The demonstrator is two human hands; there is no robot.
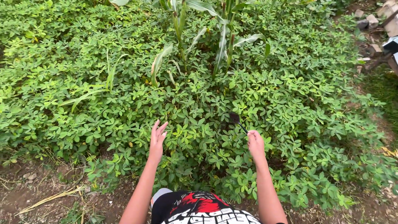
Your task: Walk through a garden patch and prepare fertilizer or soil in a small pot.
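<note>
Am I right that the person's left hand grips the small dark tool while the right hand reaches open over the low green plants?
Not quite: the hands are swapped. In the head view, the right hand grips the small dark tool, and the left hand reaches open, fingers spread, over the low green plants.

We see corn stalks [222,37] w/ long drooping leaves well beyond the hands, straight ahead. Bare soil [29,186] w/ dry straw [49,199] lies to the left of and below the left hand, nearer us. Far off to the right, past the right hand, rocks [367,20] & wooden planks [387,58] sit at the edge, w/ a strip of grass [383,89] just below them.
</note>
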